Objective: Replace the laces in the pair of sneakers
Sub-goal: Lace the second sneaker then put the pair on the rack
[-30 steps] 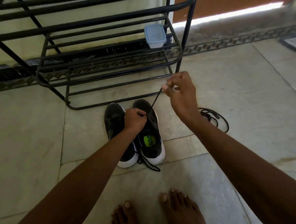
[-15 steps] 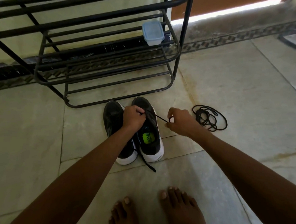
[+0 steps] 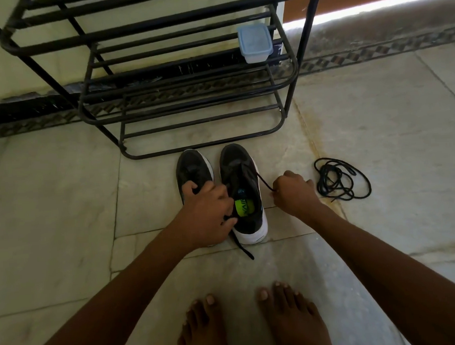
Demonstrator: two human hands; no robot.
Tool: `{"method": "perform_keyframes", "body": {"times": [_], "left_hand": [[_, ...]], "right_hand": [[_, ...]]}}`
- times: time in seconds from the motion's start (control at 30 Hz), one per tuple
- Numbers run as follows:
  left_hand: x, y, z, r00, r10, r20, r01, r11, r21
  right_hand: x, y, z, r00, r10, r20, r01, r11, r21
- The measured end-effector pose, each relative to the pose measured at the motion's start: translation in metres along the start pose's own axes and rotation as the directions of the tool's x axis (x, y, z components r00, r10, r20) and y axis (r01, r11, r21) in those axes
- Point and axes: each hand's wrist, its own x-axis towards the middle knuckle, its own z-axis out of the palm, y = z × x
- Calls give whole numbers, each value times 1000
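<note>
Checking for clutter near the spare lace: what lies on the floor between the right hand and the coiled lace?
In the head view, only bare floor tile lies between the right hand and the coiled lace.

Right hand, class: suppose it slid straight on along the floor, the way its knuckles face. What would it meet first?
Most likely the loose coiled lace lying on the floor just beyond the right hand. Bare tile seems to lie between them, though one view leaves depth uncertain.

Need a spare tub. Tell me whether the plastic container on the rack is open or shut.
Shut: the plastic container stands upright on the black rack with its bluish lid seated flat on top.
</note>
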Motion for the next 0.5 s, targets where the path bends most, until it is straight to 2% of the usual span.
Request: {"method": "perform_keyframes", "body": {"times": [0.1,0.23,0.33,0.37,0.43,0.5], "left_hand": [[-3,2,-2,994,60,88,-70,990,120],[1,4,6,983,26,180,-62,979,194],[2,5,5,988,10,152,-32,988,148],[1,5,2,991,7,133,-17,997,73],[2,0,-4,996,-29,79,46,972,-230],[1,-9,-14,997,-70,10,64,840,-539]], "right_hand": [[3,0,0,1000,9,24,-9,1000,9],[1,-4,-6,999,6,-34,-5,1000,19],[-1,-9,-7,991,10,-135,15,983,183],[-2,-11,-6,986,-2,-165,45,965,259],[-3,-16,-5,966,-67,-250,163,907,387],[-2,-20,-5,934,-128,-334,278,847,453]]}}
